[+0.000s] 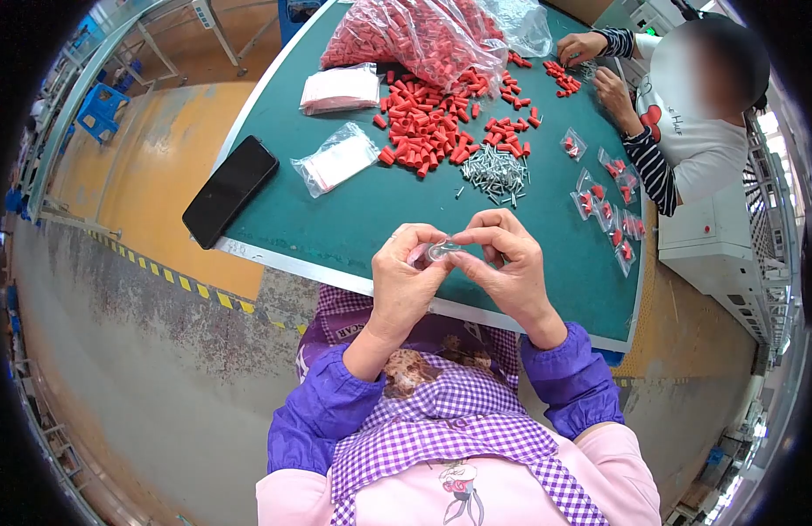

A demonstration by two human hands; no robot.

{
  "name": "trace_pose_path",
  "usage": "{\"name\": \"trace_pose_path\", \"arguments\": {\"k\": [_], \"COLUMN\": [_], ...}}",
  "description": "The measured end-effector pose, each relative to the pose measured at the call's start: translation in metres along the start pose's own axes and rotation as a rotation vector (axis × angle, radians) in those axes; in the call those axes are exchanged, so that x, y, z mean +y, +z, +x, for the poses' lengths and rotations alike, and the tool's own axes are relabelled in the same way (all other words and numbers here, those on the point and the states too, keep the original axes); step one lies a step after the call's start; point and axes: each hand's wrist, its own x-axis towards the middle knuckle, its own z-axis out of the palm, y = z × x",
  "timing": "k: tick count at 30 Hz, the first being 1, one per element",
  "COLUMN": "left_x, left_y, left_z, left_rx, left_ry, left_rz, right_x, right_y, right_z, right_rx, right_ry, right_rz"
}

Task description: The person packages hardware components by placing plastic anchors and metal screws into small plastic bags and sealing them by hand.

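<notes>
My left hand point(407, 273) and my right hand point(504, 263) meet above the near edge of the green table. Between their fingertips they pinch a small clear plastic bag point(441, 252); what it contains is hard to make out. Just beyond my hands lies a pile of silver screws point(495, 174). Behind the screws spreads a heap of red plastic caps point(423, 118). To the left a packet of small clear bags point(337, 164) rests on the table. Several small filled bags point(609, 203) with red caps inside lie to the right.
A black phone point(230, 191) lies at the table's left edge. A large clear sack of red caps point(414, 39) and a stack of small bags point(340, 89) stand farther back. Across the right corner, a co-worker's hands point(599, 70) handle red caps and screws. A blue stool point(101, 112) stands on the floor.
</notes>
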Motion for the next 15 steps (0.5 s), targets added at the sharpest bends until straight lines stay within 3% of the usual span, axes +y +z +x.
{"name": "trace_pose_path", "arguments": {"k": [5,8,10,13,15], "left_x": [0.0,0.011,0.004,0.003,0.004], "left_y": [-0.001,-0.005,-0.006,-0.008,-0.011], "left_z": [0.002,0.002,0.003,0.004,0.004], "left_rx": [0.012,0.05,0.053,0.064,0.071], "left_ry": [0.167,0.117,0.108,0.093,0.081], "left_rz": [0.043,-0.031,-0.029,-0.021,-0.018], "right_x": [0.009,0.022,0.024,0.042,0.045], "right_y": [-0.002,0.004,0.013,0.036,0.047], "right_z": [0.008,0.032,0.055,0.078,0.087], "right_rx": [-0.036,0.061,0.006,0.019,-0.018], "right_ry": [0.022,0.121,0.006,-0.156,-0.136], "right_rz": [0.029,0.206,-0.174,-0.42,-0.475]}}
